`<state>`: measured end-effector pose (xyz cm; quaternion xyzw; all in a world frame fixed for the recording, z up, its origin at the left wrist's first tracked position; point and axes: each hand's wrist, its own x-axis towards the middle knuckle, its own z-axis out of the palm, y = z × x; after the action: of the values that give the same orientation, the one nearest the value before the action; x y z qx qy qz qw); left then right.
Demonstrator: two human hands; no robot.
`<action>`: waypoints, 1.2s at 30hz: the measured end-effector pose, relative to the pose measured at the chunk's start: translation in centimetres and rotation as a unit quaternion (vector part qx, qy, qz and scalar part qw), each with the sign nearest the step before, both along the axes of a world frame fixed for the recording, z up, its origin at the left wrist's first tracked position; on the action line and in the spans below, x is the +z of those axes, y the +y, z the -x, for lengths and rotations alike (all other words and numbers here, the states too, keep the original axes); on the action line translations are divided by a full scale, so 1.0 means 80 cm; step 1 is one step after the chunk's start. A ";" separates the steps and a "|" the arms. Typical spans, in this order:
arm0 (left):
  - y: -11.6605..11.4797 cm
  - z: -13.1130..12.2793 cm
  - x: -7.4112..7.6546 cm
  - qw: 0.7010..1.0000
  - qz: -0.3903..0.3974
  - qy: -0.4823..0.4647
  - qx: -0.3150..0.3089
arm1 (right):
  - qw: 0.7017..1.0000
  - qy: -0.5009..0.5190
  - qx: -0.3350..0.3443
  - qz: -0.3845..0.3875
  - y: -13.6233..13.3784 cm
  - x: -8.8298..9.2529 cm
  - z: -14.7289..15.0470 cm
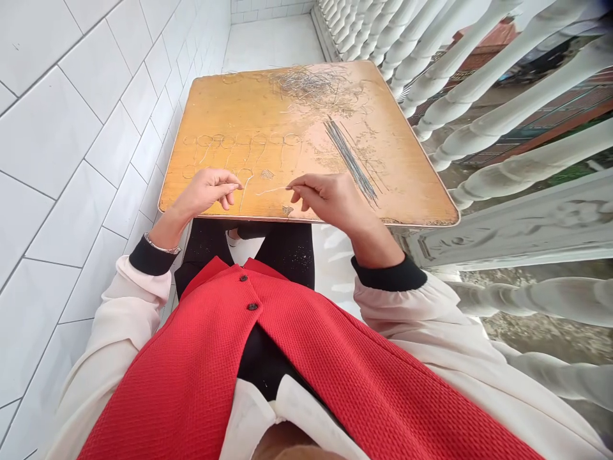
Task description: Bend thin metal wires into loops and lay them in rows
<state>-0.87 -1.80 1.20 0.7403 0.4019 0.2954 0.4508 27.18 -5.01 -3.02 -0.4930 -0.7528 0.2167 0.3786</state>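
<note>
My right hand pinches a thin, pale wire between thumb and fingertips, above the near part of the table. Its free end points left. My left hand is also closed in a pinch, a little apart from that wire; what is between the fingertips is too small to make out. Just right of those fingertips, a wire with a looped end shows. Beyond both hands, several bent wire loops with straight tails lie in a row. A bundle of straight grey wires rests right of them.
The wooden table has rounded corners and a worn top. A tangled heap of thin wire covers part of its far side. White wall tiles run along the left, and a white balustrade along the right.
</note>
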 end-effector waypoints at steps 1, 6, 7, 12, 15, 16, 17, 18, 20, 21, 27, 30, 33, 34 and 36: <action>0.001 -0.002 -0.002 1.000 0.009 -0.005 0.007 | 1.000 -0.027 0.004 -0.013 -0.002 -0.003 0.005; 0.003 -0.015 -0.003 0.999 0.012 -0.007 0.034 | 0.973 -0.202 0.006 -0.109 -0.006 -0.004 0.030; 0.004 -0.015 -0.002 0.999 0.000 0.007 0.041 | 0.966 -0.229 0.010 -0.116 -0.006 -0.002 0.031; 0.008 -0.009 0.002 0.992 -0.075 0.091 0.039 | 0.953 -0.265 0.023 -0.142 -0.004 0.015 0.021; 0.007 -0.013 0.003 0.991 -0.089 0.099 -0.003 | 0.963 -0.233 0.043 -0.126 -0.005 0.024 0.034; 0.006 -0.016 0.003 0.991 -0.094 0.095 -0.019 | 0.968 -0.218 0.050 -0.110 -0.005 0.025 0.043; 0.005 -0.020 0.004 0.991 -0.099 0.087 -0.032 | 0.974 -0.202 0.057 -0.089 -0.004 0.024 0.052; 0.005 -0.022 0.003 0.991 -0.103 0.076 -0.039 | 0.980 -0.179 0.054 -0.068 -0.004 0.023 0.060; 0.005 -0.024 0.002 0.993 -0.108 0.049 -0.030 | 0.992 -0.116 0.027 -0.042 -0.002 0.017 0.073; 0.005 -0.023 0.000 0.993 -0.109 0.034 -0.016 | 0.996 -0.083 0.009 -0.038 -0.001 0.013 0.077; 0.010 -0.010 -0.009 0.977 -0.189 0.062 0.075 | 0.996 0.079 -0.039 0.001 0.001 -0.007 0.088; 0.009 -0.012 -0.013 0.967 -0.212 0.096 0.104 | 0.981 0.182 -0.045 0.054 0.002 -0.015 0.097; 0.010 -0.023 -0.019 0.979 -0.162 0.039 0.118 | 0.954 0.280 -0.034 0.098 0.005 -0.023 0.106; 0.011 -0.027 -0.022 0.983 -0.138 0.011 0.124 | 0.946 0.304 -0.030 0.104 0.005 -0.026 0.109; 0.011 -0.036 -0.025 0.985 -0.087 -0.040 0.142 | 0.935 0.336 -0.016 0.115 0.007 -0.029 0.113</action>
<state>1.99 -0.91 -0.80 0.6997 0.4576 0.4196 0.3536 18.10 -4.48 -5.36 -0.4439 -0.5438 0.4482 0.5535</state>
